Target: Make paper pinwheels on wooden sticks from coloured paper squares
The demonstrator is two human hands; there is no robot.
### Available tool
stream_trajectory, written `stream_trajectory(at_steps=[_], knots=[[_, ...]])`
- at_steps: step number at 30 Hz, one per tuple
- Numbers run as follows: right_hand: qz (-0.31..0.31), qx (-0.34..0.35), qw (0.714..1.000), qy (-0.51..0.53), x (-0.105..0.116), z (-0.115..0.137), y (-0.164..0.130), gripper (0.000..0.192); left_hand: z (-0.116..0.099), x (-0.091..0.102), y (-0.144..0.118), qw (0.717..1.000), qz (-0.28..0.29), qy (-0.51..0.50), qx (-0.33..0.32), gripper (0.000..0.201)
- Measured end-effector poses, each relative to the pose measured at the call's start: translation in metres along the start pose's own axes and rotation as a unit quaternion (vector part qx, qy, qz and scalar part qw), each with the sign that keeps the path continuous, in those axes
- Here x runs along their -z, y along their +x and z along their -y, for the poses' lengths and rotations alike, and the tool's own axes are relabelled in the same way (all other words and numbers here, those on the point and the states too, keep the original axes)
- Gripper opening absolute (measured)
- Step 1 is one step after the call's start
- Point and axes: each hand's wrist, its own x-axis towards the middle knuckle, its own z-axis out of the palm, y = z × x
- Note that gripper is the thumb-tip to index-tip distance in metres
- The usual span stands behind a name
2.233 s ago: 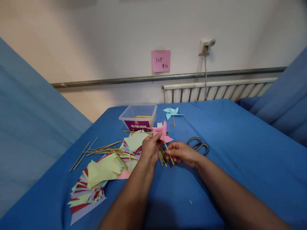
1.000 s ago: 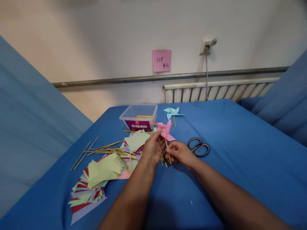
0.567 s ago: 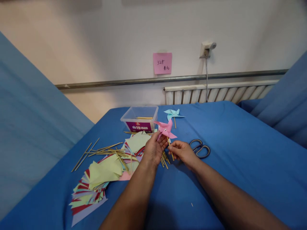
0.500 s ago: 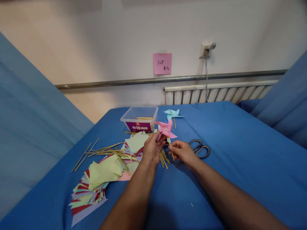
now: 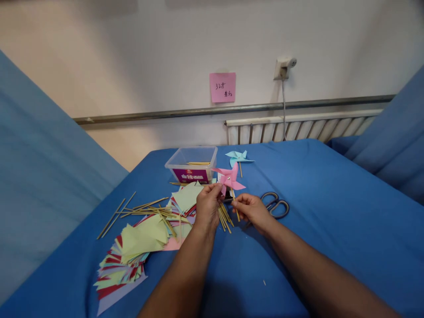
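Two hands hold a pink pinwheel above a blue-covered table.

The right hand (image 5: 252, 210) pinches the thin wooden stick (image 5: 235, 206) of the pink pinwheel (image 5: 228, 178), while the left hand (image 5: 208, 206) touches the paper vanes at their lower left edge with its fingertips. Under and between the hands lies a small bundle of sticks (image 5: 224, 216). Just right of the right hand lie dark scissors (image 5: 274, 204). Left of the left hand spreads a heap of coloured paper squares (image 5: 145, 234) with loose sticks (image 5: 139, 207) across it. Beyond the hands stand a clear plastic box (image 5: 192, 164) and a light-blue pinwheel (image 5: 237, 156), both on the blue cloth (image 5: 314, 212).
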Motion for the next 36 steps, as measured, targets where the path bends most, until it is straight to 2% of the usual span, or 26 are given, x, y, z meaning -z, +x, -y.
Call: stream_trajectory(at_steps=[4,9,13,19,28,32,34,36], knots=[[0.002,-0.006,1.000,-0.003,0.000,0.001,0.000,0.037,-0.003,0.000,0.000,1.000,-0.009,-0.011,0.003,0.030],[0.012,-0.005,1.000,-0.014,-0.001,0.004,-0.002,0.035,-0.003,-0.001,0.000,1.000,0.016,-0.004,0.022,0.034],[0.040,-0.014,0.999,-0.023,-0.002,0.005,-0.004,0.034,-0.001,-0.001,0.001,0.999,0.031,0.004,0.015,0.032],[0.060,-0.009,0.997,-0.038,-0.004,-0.001,-0.002,0.032,-0.002,-0.002,0.001,1.000,0.004,0.002,-0.006,0.026],[0.061,0.002,0.996,-0.063,-0.004,-0.013,0.001,0.028,-0.002,0.005,0.008,0.999,0.017,-0.034,0.012,0.027],[0.027,0.027,0.996,-0.086,-0.001,-0.009,0.002,0.027,-0.006,0.004,0.005,0.996,0.059,-0.023,0.061,0.029],[-0.029,0.038,0.991,-0.128,0.008,-0.004,0.009,0.029,-0.007,0.002,0.003,0.994,0.068,-0.019,0.089,0.031],[-0.136,0.044,0.965,-0.222,0.026,0.003,0.022,0.031,-0.007,0.001,0.001,0.993,0.066,-0.015,0.102,0.033]])
